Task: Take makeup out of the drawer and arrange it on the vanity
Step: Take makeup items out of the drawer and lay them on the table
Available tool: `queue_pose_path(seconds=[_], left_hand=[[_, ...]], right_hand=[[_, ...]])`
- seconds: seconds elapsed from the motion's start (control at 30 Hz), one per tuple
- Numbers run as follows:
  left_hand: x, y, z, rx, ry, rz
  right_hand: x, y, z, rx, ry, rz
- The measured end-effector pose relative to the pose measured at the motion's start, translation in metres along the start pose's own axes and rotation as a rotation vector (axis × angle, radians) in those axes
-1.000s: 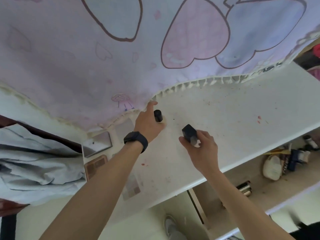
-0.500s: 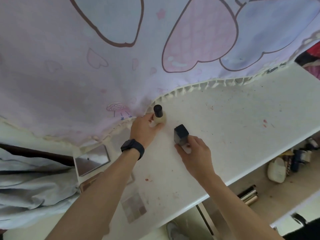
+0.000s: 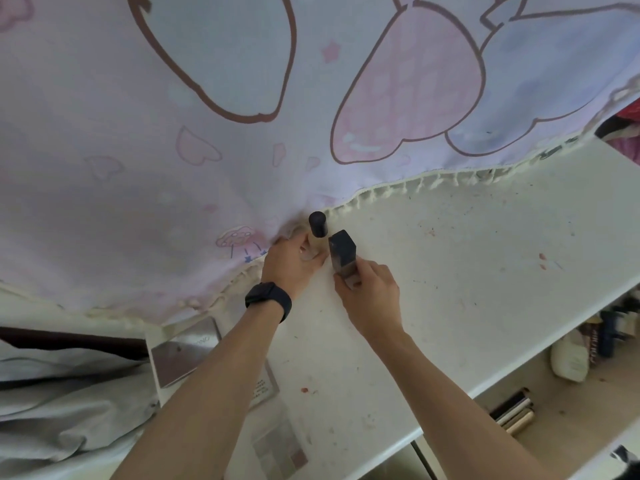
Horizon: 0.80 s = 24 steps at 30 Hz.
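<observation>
the left grip point(image 3: 291, 263) covers most of the round bottle point(image 3: 318, 225) below its cap; the right grip point(image 3: 369, 292) hides the square bottle point(image 3: 342, 251)'s lower part. the left forearm crosses a palette point(image 3: 268, 384). cloth point(image 3: 242, 133) hides the table point(image 3: 485, 271)'s back. clutter point(image 3: 607, 336) in the drawer point(image 3: 561, 407) is blurred and cut off at the right edge.

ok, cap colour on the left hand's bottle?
Black cap on a beige bottle; head view shows it best.

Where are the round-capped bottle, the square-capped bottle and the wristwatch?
round-capped bottle point(image 3: 318, 224): head view, on its black cap.
square-capped bottle point(image 3: 342, 249): head view, on its black cap.
wristwatch point(image 3: 268, 299): head view, on the band.
</observation>
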<state>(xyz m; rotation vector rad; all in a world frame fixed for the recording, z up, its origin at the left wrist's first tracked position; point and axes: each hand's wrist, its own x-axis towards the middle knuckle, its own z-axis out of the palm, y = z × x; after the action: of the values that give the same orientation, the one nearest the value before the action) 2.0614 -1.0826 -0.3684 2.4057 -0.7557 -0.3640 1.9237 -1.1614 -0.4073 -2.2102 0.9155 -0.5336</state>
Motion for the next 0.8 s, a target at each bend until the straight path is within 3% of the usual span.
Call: queue_pose_path(seconds=[0.43,0.67,0.8], left_hand=[[0.0,0.0,0.01,0.043,0.004,-0.039],[-0.017,0.012,0.0,-0.029,-0.041,-0.127],[-0.046,0.014,-0.001,-0.072,0.014,-0.213]], right_hand=[[-0.004,-0.001,0.002,0.0,-0.017,0.008],[-0.003,-0.004,-0.016,0.065,-0.263,0.13],[-0.023,0.003,-0.055,0.151,-0.271,0.138]])
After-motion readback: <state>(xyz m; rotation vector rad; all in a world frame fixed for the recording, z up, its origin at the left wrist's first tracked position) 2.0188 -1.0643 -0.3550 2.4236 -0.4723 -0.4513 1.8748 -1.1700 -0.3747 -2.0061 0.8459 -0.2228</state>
